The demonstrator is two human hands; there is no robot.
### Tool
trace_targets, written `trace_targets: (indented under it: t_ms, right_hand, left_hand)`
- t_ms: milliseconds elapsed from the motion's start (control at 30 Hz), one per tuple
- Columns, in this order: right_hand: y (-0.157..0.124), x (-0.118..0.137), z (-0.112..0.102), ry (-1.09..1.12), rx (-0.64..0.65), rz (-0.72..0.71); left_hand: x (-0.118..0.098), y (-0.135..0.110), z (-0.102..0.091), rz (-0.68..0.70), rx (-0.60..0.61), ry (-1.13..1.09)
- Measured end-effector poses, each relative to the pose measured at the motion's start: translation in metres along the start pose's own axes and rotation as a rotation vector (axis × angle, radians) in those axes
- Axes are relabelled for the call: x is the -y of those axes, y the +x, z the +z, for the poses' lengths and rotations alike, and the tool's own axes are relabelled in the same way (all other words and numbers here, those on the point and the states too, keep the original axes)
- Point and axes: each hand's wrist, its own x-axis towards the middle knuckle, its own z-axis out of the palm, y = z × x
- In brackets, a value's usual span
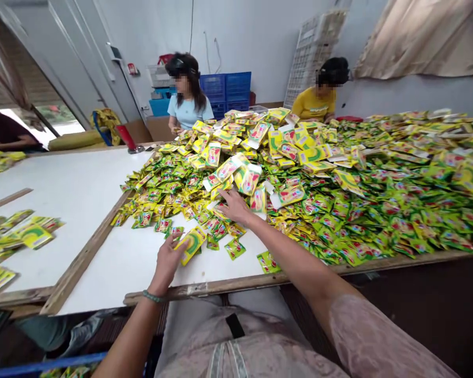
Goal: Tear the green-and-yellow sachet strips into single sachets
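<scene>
My left hand (169, 263), a beaded bracelet at its wrist, grips a small yellow-and-green carton (192, 245) just above the white tabletop. Reaching into the front of the heap, my right hand (235, 207) has its fingers stretched out against the cartons and sachets; nothing is clearly held in it. Beyond its fingertips lie yellow cartons (249, 178), several with white flaps open. Small green sachets (235, 248) are scattered on the table between and in front of my hands. The underside of my right hand's fingers is partly hidden.
Sachets (378, 220) pile up along the table's right side. A wooden strip (90, 247) divides the tabletop; more cartons (35, 235) lie left of it. Two people (189, 107) (315, 105) sit across the table, another at far left. A red cylinder (126, 137) stands near the back edge.
</scene>
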Motion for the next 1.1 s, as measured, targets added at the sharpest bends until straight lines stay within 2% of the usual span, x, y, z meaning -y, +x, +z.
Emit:
trace_targets:
  t_ms: [67,133,233,300,367,433,500,567,633,700,800,900,1000,1100]
  right_hand:
    - [-0.018,0.002,-0.002,0.058,-0.086,-0.04]
    - [-0.043,0.0,-0.004,0.118,-0.088,-0.049]
    - [-0.078,-0.01,-0.006,0.172,0.058,0.016]
    - [-0.093,-0.017,-0.005,0.122,0.161,0.025]
    - [-0.096,-0.02,-0.001,0.018,0.24,-0.024]
    - [-0.088,-0.02,0.005,-0.118,0.294,-0.072]
    - [-0.075,-0.018,0.01,-0.233,0.326,-0.083]
    - [-0.062,-0.013,0.013,-0.253,0.305,-0.042]
    - [-0.051,-0.009,0.016,-0.166,0.226,0.032]
    - [-0.045,-0.006,0.021,-0.018,0.14,0.105]
    - [-0.042,-0.004,0.032,0.265,0.051,0.205]
    - [-0.046,0.0,0.042,0.518,-0.008,0.284]
    - [-0.05,0.005,0.038,0.612,0.003,0.255]
    - [-0.045,0.01,0.023,0.736,-0.116,0.306]
  left_hand:
    - [0.0,0.0,-0.002,-0.073,0.114,-0.125]
    - [0.0,0.003,-0.002,-0.086,0.185,-0.122]
    - [-0.002,0.009,-0.001,0.009,0.226,0.131]
    - [-0.006,0.011,0.003,0.176,0.204,0.417]
    - [-0.01,0.01,0.008,0.373,0.153,0.687]
    - [-0.012,0.007,0.013,0.524,0.149,0.86]
    - [-0.011,0.005,0.016,0.589,0.228,0.94]
    - [-0.01,0.005,0.015,0.594,0.327,0.951]
    - [-0.008,0.007,0.01,0.536,0.358,0.915]
    - [-0.009,0.01,0.002,0.394,0.317,0.823]
    - [-0.011,0.015,-0.006,0.162,0.261,0.567]
    - [-0.015,0.02,-0.01,0.086,0.251,0.288]
    - [-0.019,0.025,-0.011,0.048,0.329,0.053]
    - [-0.025,0.028,-0.007,-0.012,0.478,-0.131]
